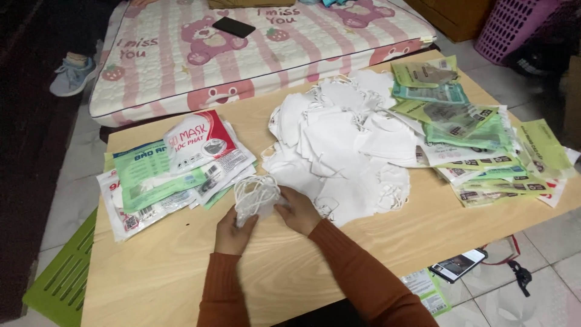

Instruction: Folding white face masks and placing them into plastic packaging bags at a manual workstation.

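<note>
**Count on and around the table**

Two hands, left hand point(233, 233) and right hand point(298, 210). One heap of white masks point(339, 145). Two spreads of packets: left packets point(169, 172), right packets point(478, 139). Two phones: black phone point(233, 26), floor phone point(458, 264). One shoe point(71, 77). One green tray point(63, 278).

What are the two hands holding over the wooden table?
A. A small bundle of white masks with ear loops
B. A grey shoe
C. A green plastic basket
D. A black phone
A: both the left hand and the right hand grip a small bundle of white masks, its loops showing on top.
</note>
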